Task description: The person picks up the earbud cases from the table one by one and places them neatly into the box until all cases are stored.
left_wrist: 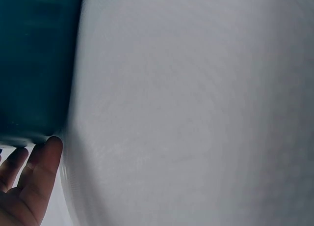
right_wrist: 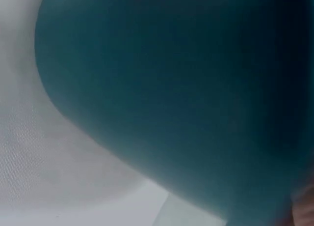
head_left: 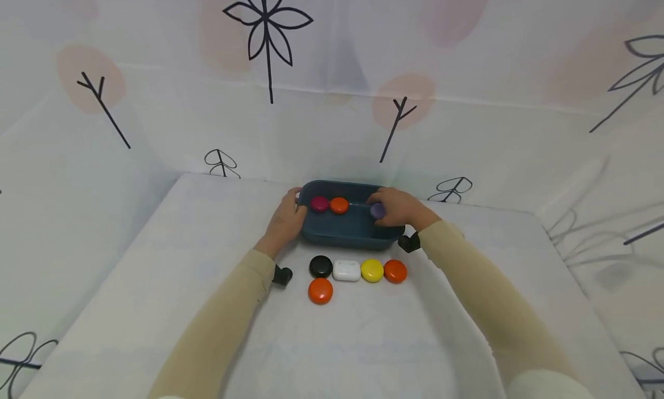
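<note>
A dark teal rectangular tray point(head_left: 339, 236) lies toward the back of the table. My left hand point(head_left: 283, 221) holds its left end, thumb by the near side; in the left wrist view, fingertips point(left_wrist: 53, 145) touch the tray's edge. Over the tray's right part, my right hand point(head_left: 398, 207) pinches a purple round piece point(head_left: 377, 210). A dark red round piece point(head_left: 319, 204) and an orange one point(head_left: 339, 206) lie inside at the left. In the right wrist view the tray wall point(right_wrist: 147, 98) fills most of the picture, and only a sliver of hand shows.
In front of the tray, a black round piece point(head_left: 320, 266), a white rectangular piece point(head_left: 346, 270), a yellow piece point(head_left: 372, 270) and an orange piece point(head_left: 395, 271) form a row. Another orange piece point(head_left: 320, 291) lies nearer. A patterned cloth wall point(head_left: 321, 134) stands behind.
</note>
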A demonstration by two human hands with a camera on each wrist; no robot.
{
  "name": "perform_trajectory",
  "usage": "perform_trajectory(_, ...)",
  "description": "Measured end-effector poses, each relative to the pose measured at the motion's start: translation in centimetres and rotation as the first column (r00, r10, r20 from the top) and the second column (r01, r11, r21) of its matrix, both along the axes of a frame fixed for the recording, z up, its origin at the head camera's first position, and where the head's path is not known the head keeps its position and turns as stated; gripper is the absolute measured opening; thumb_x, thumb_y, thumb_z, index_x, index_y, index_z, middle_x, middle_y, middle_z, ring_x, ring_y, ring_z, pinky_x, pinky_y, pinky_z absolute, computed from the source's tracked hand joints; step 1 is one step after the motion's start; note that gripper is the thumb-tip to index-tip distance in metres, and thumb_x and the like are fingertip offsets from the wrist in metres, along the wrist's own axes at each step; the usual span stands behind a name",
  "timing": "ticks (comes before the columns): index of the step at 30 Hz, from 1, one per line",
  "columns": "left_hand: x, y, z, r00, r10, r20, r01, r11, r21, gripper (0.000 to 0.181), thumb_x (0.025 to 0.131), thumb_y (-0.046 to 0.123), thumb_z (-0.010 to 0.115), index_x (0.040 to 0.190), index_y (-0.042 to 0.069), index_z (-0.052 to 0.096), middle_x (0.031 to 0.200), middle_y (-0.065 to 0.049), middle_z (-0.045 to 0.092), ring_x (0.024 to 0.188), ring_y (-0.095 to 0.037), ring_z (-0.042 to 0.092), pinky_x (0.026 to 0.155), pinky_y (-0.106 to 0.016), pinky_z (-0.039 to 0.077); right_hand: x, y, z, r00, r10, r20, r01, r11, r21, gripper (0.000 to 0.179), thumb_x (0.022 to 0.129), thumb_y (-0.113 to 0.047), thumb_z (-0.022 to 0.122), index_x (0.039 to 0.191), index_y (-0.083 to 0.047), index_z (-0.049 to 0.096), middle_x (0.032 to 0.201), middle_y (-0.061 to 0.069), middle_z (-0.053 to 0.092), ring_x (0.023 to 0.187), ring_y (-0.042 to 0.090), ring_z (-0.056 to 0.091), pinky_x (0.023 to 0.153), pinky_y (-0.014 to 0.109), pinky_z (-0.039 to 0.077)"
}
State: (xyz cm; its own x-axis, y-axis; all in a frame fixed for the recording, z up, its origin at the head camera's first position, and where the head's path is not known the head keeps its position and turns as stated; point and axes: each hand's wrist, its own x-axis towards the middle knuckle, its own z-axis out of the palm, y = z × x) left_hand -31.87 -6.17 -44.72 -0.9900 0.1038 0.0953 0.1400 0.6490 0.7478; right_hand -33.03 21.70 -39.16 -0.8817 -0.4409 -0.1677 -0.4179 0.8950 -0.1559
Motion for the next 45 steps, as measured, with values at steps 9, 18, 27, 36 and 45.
perform_trajectory(9,0.0,-0.1,0.0,1.0,0.0,-0.005,0.0,1.0,-0.006,0.052,0.084,0.024,0.036,0.134,0.017,0.027,0.124,-0.009,0.045,0.111,-0.023,0.046,0.093,-0.04,0.036,-0.9,0.1,-1.1,0.997,0.03,-0.067,-0.025,0.997,0.075,0.051,0.066,-0.022,0.071,0.114,-0.016,0.056,0.107,0.006,0.053,0.092,0.023,0.05,0.082,0.042,0.045)
perform_trajectory(18,-0.1,-0.1,0.0,1.0,-0.005,-0.003,0.005,1.0,-0.015,0.052,0.084,0.023,0.036,0.135,0.017,0.026,0.125,-0.009,0.043,0.112,-0.022,0.045,0.094,-0.04,0.036,-1.2,-0.1,-1.4,0.994,0.052,-0.094,-0.04,0.991,0.125,0.051,0.065,-0.022,0.073,0.113,-0.015,0.058,0.105,0.005,0.054,0.09,0.022,0.051,0.083,0.042,0.044)
perform_trajectory(27,-0.1,-0.1,-0.2,1.0,-0.002,0.005,0.003,1.0,-0.022,0.052,0.085,0.024,0.035,0.136,0.018,0.024,0.126,-0.009,0.043,0.114,-0.023,0.044,0.094,-0.041,0.035,-1.4,-0.1,-1.9,0.988,0.081,-0.132,-0.059,0.985,0.163,0.05,0.063,-0.017,0.072,0.111,-0.013,0.059,0.105,0.006,0.056,0.091,0.023,0.052,0.084,0.041,0.044)
perform_trajectory(36,-0.1,0.0,-0.3,1.0,0.006,0.008,-0.006,1.0,-0.016,0.053,0.084,0.025,0.035,0.136,0.018,0.024,0.126,-0.009,0.043,0.114,-0.023,0.044,0.095,-0.041,0.035,-1.5,0.0,-2.2,0.986,0.077,-0.148,-0.05,0.983,0.177,0.048,0.063,-0.015,0.072,0.109,-0.013,0.06,0.104,0.006,0.056,0.091,0.024,0.052,0.084,0.041,0.044)
perform_trajectory(45,0.1,0.0,0.1,1.0,0.006,0.007,-0.006,1.0,-0.019,0.052,0.085,0.023,0.035,0.136,0.017,0.025,0.126,-0.01,0.043,0.114,-0.023,0.045,0.095,-0.041,0.035,-1.2,0.2,-1.6,0.989,0.08,-0.122,-0.068,0.992,0.103,0.043,0.067,-0.017,0.07,0.108,-0.011,0.06,0.103,0.006,0.058,0.091,0.022,0.051,0.085,0.04,0.043)
